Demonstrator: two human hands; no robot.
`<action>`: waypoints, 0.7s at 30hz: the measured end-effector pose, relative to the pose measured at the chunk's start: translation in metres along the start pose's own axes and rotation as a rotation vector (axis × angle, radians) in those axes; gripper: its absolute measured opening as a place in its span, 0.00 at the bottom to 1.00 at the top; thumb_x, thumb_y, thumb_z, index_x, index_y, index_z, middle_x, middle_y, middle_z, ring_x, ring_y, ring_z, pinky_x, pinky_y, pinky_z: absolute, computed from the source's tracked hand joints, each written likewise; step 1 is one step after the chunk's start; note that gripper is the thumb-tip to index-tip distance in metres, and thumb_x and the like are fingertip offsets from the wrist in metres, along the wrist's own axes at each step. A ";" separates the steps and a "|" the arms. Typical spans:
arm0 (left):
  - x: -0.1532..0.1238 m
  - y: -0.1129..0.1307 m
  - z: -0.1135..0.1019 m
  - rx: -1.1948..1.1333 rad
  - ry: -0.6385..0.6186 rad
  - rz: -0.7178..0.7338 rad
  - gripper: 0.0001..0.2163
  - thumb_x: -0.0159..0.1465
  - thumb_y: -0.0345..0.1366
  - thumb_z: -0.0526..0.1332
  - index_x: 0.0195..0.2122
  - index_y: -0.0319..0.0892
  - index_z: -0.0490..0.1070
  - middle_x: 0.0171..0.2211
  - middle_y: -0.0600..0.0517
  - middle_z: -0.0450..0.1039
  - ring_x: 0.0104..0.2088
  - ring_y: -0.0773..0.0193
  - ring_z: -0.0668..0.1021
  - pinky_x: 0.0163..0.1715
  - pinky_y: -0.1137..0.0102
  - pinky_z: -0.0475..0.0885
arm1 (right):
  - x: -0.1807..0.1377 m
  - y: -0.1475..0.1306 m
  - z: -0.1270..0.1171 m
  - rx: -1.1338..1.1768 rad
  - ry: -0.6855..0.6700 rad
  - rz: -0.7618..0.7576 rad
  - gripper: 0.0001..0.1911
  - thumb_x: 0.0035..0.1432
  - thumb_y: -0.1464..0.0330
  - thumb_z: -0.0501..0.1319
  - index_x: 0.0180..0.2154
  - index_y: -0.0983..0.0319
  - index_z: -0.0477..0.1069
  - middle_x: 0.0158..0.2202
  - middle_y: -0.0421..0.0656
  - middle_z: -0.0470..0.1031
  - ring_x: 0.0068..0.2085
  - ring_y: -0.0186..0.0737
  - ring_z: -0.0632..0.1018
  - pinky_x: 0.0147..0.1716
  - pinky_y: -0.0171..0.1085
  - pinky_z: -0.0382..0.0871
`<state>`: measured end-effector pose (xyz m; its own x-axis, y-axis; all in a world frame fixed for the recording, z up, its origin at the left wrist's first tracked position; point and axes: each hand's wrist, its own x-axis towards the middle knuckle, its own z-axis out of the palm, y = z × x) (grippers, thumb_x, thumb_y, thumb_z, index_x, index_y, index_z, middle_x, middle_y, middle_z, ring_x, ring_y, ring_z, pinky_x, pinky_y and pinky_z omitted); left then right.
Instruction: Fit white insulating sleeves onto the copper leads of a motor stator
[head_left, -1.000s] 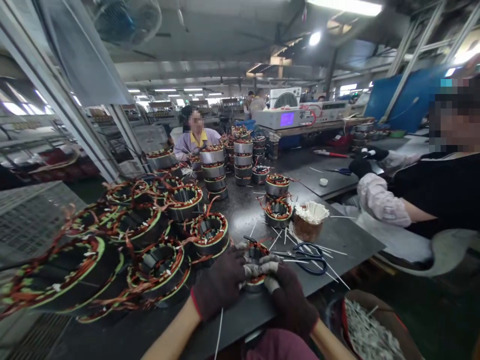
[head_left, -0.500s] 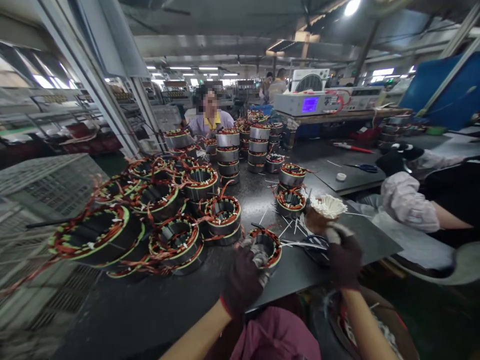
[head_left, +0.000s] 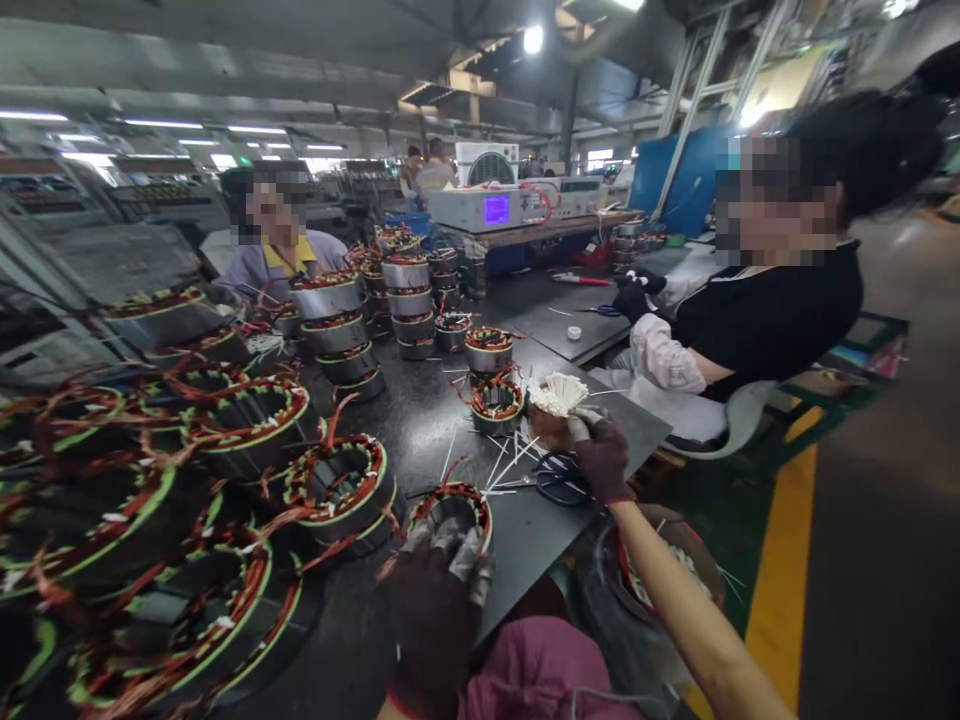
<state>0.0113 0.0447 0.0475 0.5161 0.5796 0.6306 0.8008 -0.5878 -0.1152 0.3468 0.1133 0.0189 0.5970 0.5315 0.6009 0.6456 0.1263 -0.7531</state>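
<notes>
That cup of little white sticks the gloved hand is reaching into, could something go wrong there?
Maybe. The right hand is at the cup of white sticks, which stands near the table's edge, so a nudge might tip it. Scissors lie just below that hand and could snag the glove. The left hand alone holds the copper-wound ring, which could slide.

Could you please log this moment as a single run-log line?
left hand: grips copper-wound stator ring | right hand: at brown cup of white sticks | blue-handled scissors: on dark table
</notes>
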 end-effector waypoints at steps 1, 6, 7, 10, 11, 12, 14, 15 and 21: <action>0.002 0.001 -0.002 -0.008 0.001 0.002 0.08 0.69 0.33 0.71 0.46 0.50 0.89 0.43 0.47 0.88 0.47 0.43 0.86 0.50 0.51 0.80 | 0.000 0.000 -0.001 0.015 0.011 0.010 0.19 0.66 0.55 0.63 0.41 0.59 0.88 0.44 0.54 0.90 0.47 0.56 0.87 0.55 0.56 0.82; 0.006 0.000 -0.001 -0.055 -0.030 0.027 0.07 0.70 0.32 0.69 0.46 0.48 0.87 0.44 0.44 0.88 0.50 0.38 0.86 0.52 0.46 0.80 | 0.003 -0.009 -0.010 0.145 0.037 -0.003 0.16 0.69 0.57 0.62 0.44 0.57 0.86 0.46 0.51 0.90 0.50 0.54 0.87 0.58 0.56 0.82; 0.005 0.000 0.001 -0.075 -0.023 0.033 0.08 0.70 0.31 0.69 0.46 0.49 0.87 0.44 0.45 0.88 0.51 0.38 0.86 0.53 0.44 0.80 | 0.004 -0.011 -0.013 0.162 0.049 -0.010 0.15 0.69 0.58 0.62 0.44 0.57 0.86 0.46 0.50 0.89 0.50 0.53 0.87 0.58 0.56 0.82; 0.003 -0.002 0.007 -0.153 0.064 0.038 0.10 0.69 0.33 0.66 0.47 0.53 0.86 0.45 0.48 0.88 0.50 0.39 0.87 0.54 0.42 0.81 | 0.004 -0.021 -0.021 0.201 0.089 -0.027 0.11 0.68 0.58 0.65 0.43 0.56 0.84 0.45 0.49 0.89 0.49 0.52 0.87 0.56 0.54 0.83; 0.003 -0.002 0.008 -0.160 0.092 0.037 0.11 0.70 0.35 0.65 0.48 0.55 0.86 0.46 0.49 0.88 0.49 0.39 0.87 0.53 0.42 0.82 | 0.004 -0.026 -0.024 0.217 0.091 -0.036 0.10 0.68 0.59 0.67 0.43 0.56 0.84 0.44 0.49 0.89 0.47 0.52 0.87 0.54 0.53 0.84; 0.003 -0.003 0.007 -0.153 0.102 0.042 0.11 0.71 0.36 0.65 0.49 0.55 0.86 0.47 0.49 0.88 0.50 0.39 0.87 0.51 0.42 0.82 | 0.003 -0.030 -0.027 0.235 0.086 -0.048 0.09 0.67 0.59 0.68 0.42 0.56 0.83 0.43 0.49 0.88 0.46 0.51 0.87 0.51 0.52 0.84; 0.004 -0.006 0.004 -0.125 0.079 0.090 0.12 0.72 0.35 0.64 0.51 0.52 0.86 0.48 0.47 0.88 0.50 0.37 0.87 0.49 0.43 0.82 | 0.001 -0.042 -0.034 0.271 0.069 -0.088 0.07 0.65 0.61 0.71 0.41 0.56 0.83 0.43 0.49 0.88 0.45 0.50 0.87 0.48 0.50 0.85; 0.005 -0.008 0.003 -0.113 0.061 0.120 0.12 0.72 0.33 0.64 0.51 0.50 0.87 0.48 0.45 0.88 0.50 0.36 0.87 0.49 0.44 0.82 | -0.001 -0.049 -0.038 0.288 0.051 -0.114 0.07 0.65 0.61 0.72 0.41 0.56 0.83 0.44 0.49 0.88 0.45 0.50 0.87 0.47 0.49 0.85; 0.009 -0.004 0.002 -0.182 0.073 0.074 0.06 0.73 0.34 0.67 0.47 0.49 0.84 0.47 0.47 0.88 0.50 0.39 0.87 0.53 0.44 0.82 | -0.035 -0.096 -0.069 0.495 -0.402 -0.171 0.08 0.71 0.59 0.73 0.41 0.55 0.83 0.48 0.48 0.89 0.49 0.48 0.88 0.50 0.48 0.85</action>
<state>0.0130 0.0533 0.0520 0.5430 0.4923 0.6803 0.6898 -0.7235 -0.0270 0.2972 0.0247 0.0885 0.2194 0.7290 0.6484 0.3631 0.5558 -0.7478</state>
